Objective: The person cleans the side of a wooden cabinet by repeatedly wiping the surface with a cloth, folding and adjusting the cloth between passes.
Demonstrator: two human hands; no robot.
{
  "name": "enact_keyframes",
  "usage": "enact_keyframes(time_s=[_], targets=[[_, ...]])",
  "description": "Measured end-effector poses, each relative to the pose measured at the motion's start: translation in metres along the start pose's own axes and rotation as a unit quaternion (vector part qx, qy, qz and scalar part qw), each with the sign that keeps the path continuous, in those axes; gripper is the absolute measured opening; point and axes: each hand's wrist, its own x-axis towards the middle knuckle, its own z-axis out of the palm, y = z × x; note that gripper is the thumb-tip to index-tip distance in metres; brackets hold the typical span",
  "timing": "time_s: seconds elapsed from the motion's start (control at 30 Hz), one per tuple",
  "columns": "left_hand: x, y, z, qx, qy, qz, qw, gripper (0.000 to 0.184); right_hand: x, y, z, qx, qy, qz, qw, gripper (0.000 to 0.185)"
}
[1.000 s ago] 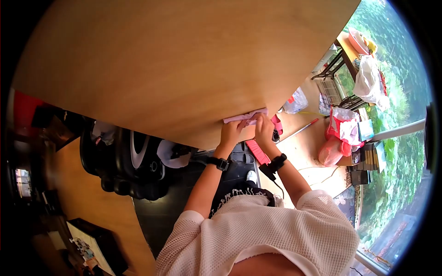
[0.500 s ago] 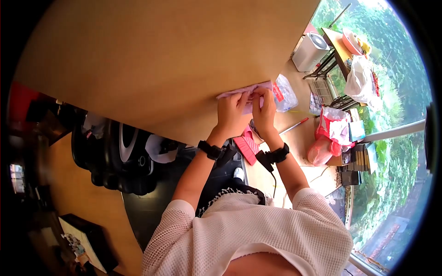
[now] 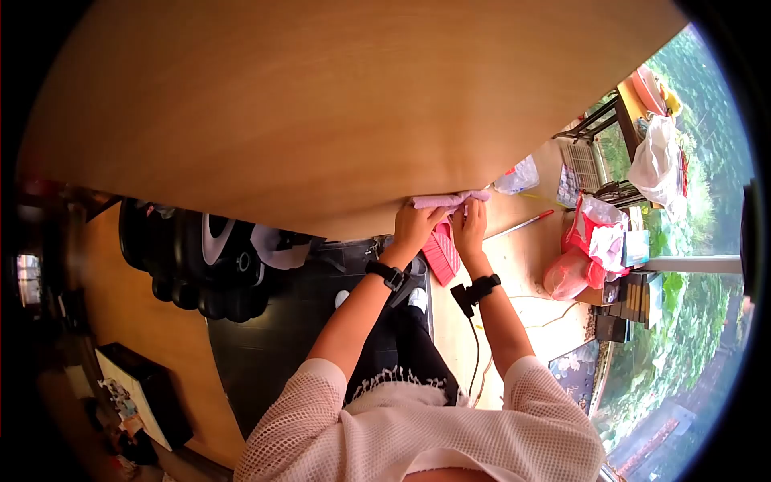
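Observation:
A folded pink cloth point(image 3: 450, 200) lies against the lower edge of a large wooden panel point(image 3: 321, 112). My left hand point(image 3: 414, 229) is closed on the left part of the cloth. Just to its right, my right hand point(image 3: 471, 223) pinches the cloth near its right end. Both hands are close together, and each wrist wears a black strap. The far side of the cloth, against the panel, is hidden.
A pink brush point(image 3: 442, 255) is below the hands. Black massage-chair-like furniture point(image 3: 193, 257) stands left. At right are red and white bags point(image 3: 594, 237), stacked books point(image 3: 638, 297), a plastic bag point(image 3: 518, 175), a red-tipped stick point(image 3: 522, 225) and a table point(image 3: 630, 120).
Both hands first moved up the panel with the cloth, then back down to its lower edge and slightly right. The view has shifted; the white appliance seen half a second ago is hidden now.

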Motion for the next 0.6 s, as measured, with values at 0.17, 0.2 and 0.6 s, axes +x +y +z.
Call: enact_keyframes(time_s=[0.17, 0.2, 0.6], targets=[[-0.010, -0.023, -0.008, 0.021, -0.005, 0.002, 1.000, 0.022, -0.015, -0.015, 0.014, -0.016, 0.014, 0.048, 0.999, 0.023], [-0.012, -0.028, -0.016, 0.016, -0.003, 0.000, 1.000, 0.022, -0.019, -0.022, 0.019, -0.033, 0.007, 0.065, 0.997, 0.025], [-0.085, -0.157, -0.186, 0.137, 0.050, -0.032, 0.989, 0.019, -0.055, -0.169, 0.165, 0.017, -0.089, 0.052, 0.995, 0.011]])
